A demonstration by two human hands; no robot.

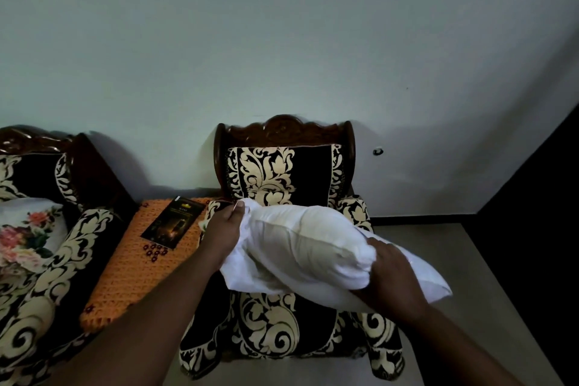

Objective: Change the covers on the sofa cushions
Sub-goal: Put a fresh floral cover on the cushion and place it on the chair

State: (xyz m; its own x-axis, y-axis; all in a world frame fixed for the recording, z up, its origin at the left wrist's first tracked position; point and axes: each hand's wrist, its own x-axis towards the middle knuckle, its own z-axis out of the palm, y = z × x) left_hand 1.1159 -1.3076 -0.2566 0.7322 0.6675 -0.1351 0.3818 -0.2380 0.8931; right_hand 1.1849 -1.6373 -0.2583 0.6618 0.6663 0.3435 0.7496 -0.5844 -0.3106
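Centre of frame: a white cushion (313, 247) is held in the air above the seat of a black-and-cream patterned armchair (272, 323).

Left hand (224, 229), left of centre, is closed in a pinch on loose white fabric bunched at the cushion's left end. This looks like the mouth of a white cover (244, 269), held open or taut so the filling can pass through; whether the pad is going in or coming out cannot be told.

Right hand (391, 276), lower right of centre, is wrapped over the cushion's right end, fingers curled and gripping. It probably steadies and pushes or pulls against the left hand's hold.

Surface and room: the armchair has a carved dark wooden back and stands against a plain pale wall. At left, an orange crocheted cloth (138, 260) covers a low surface, with a dark booklet (172, 222) lying on it. Far left, a matching sofa (47, 276) carries a floral cushion (28, 235). Pale floor at lower right. Light is dim.
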